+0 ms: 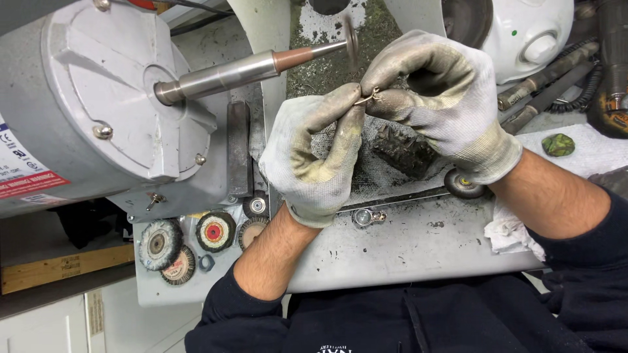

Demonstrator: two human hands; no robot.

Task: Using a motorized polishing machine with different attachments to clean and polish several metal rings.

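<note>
Both my hands wear dirty grey work gloves. My left hand (pixel 314 153) and my right hand (pixel 435 98) pinch a small thin metal piece (pixel 367 99), like a bit of wire jewellery, between their fingertips. They hold it just below a thin spinning disc (pixel 350 40) at the tip of a tapered spindle (pixel 242 70). The spindle sticks out of a large grey motor (pixel 98 98) on the left.
Several round brush and buff wheels (pixel 190 238) lie on the grey bench below the motor. A dark lump of compound (pixel 405 151) sits under my hands. A green lump (pixel 558 144) rests on white cloth at right. Hoses and a white housing stand at the top right.
</note>
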